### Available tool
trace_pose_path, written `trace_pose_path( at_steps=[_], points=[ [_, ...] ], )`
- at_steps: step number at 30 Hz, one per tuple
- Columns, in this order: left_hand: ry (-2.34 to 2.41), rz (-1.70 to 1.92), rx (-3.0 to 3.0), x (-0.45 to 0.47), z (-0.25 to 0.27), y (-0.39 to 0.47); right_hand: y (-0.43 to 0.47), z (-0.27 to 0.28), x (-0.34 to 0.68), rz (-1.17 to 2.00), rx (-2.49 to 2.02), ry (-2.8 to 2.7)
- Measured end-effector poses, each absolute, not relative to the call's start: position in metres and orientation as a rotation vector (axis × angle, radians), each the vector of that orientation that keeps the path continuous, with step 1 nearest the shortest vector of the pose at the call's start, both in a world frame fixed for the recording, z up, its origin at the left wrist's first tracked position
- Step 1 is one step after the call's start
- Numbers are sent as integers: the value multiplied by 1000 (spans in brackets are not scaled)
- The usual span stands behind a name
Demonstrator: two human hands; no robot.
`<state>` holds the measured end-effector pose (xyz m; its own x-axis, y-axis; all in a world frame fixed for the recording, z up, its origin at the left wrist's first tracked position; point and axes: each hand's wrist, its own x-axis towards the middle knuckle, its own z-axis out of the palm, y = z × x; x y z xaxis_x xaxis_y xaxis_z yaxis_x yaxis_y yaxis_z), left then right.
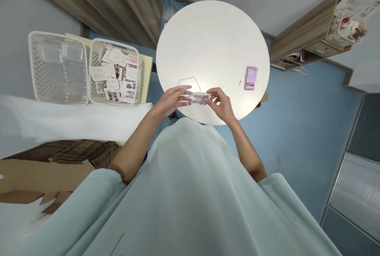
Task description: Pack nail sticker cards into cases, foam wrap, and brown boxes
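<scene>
My left hand (170,100) grips a clear plastic case (190,79), its lid swung up and its lower half tilted toward me, above the near edge of the round white table (208,42). Over the case's lower half is a small card (200,98) bearing rows of dark and pinkish pieces, too small to name. The fingers of my right hand (220,104) pinch the card's right end. Whether the card touches the case is unclear.
To the left stand a white basket (31,65) of clear plastic cases and another basket (90,56) of similar cards. A blurred purple item (251,77) lies on the table's right side. Farther right is a wooden cabinet (305,30); a cardboard box (44,176) sits lower left.
</scene>
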<state>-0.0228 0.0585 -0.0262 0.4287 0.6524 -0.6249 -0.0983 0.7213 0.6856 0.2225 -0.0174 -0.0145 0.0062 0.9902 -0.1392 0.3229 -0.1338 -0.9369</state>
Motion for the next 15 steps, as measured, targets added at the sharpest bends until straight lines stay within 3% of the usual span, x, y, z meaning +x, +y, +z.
trace_pose_path(
  at_steps=[15],
  points=[
    [1010,446,709,24,-14,52,-42,-5,261,900,-1589,-1870]
  ],
)
